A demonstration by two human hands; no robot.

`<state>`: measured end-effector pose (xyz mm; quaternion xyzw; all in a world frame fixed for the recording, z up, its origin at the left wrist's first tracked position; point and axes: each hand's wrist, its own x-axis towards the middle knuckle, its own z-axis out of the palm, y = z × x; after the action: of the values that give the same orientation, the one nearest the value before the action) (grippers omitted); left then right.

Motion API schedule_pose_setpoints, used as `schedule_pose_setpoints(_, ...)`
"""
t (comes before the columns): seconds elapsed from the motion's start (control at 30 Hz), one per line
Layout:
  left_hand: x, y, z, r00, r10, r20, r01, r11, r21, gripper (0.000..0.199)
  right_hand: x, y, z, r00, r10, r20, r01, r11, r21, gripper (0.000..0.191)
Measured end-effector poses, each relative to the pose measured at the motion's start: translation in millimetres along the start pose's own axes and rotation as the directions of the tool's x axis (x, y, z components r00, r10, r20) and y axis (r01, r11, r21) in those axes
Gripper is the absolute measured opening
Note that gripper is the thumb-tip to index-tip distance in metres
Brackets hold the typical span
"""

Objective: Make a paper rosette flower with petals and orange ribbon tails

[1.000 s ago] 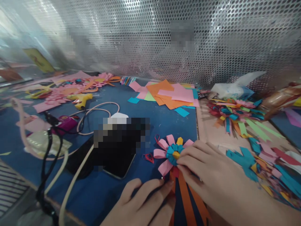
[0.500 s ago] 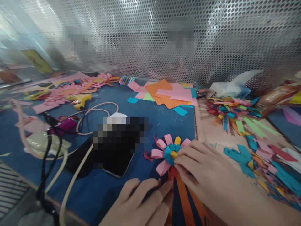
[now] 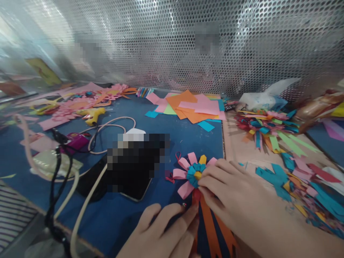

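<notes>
A paper flower (image 3: 194, 172) lies on the blue tabletop, with pink loop petals, a pleated blue ring, and yellow pieces at its centre and top. Orange paper strips (image 3: 211, 229) trail from it toward me. My right hand (image 3: 228, 186) pinches the flower's right side, hiding part of the petals. My left hand (image 3: 163, 229) has its fingertips closed at the base, by a red piece (image 3: 196, 195) where the strips begin. Its thumb is mostly hidden. Red bits of string (image 3: 170, 178) lie just left of the petals.
A dark phone (image 3: 137, 190) and cables (image 3: 92, 190) lie left. Behind are coloured paper sheets (image 3: 196, 107), a yellow glue gun (image 3: 92, 115) and pink paper flowers (image 3: 70, 107). At right are ribboned rosettes (image 3: 268, 125) and paper scraps (image 3: 309, 190). A perforated metal panel (image 3: 161, 46) stands at the back.
Both hands keep almost the same hold on the flower. The left fingers have shifted very slightly at its base, and the flower has barely moved.
</notes>
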<state>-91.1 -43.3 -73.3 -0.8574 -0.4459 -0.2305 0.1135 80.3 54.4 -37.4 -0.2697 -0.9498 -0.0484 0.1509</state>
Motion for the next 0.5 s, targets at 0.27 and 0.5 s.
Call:
schedule_pose_setpoints(0.27, -3.3, 3.8, 2.9, 0.999, -0.017, 0.03, 0.016, 1.0, 0.026, 0.025, -1.2, -0.7, 0.4, 1.0, -0.005, 0.0, 0.005, 1.0, -0.008, 0.015)
schedule_pose_setpoints(0.5, -2.9, 5.5, -0.3, 0.999, -0.048, 0.015, 0.048, 0.999, -0.011, 0.027, -0.6, -1.2, -1.6, 1.0, -0.004, -0.016, 0.004, 0.999, 0.033, 0.016)
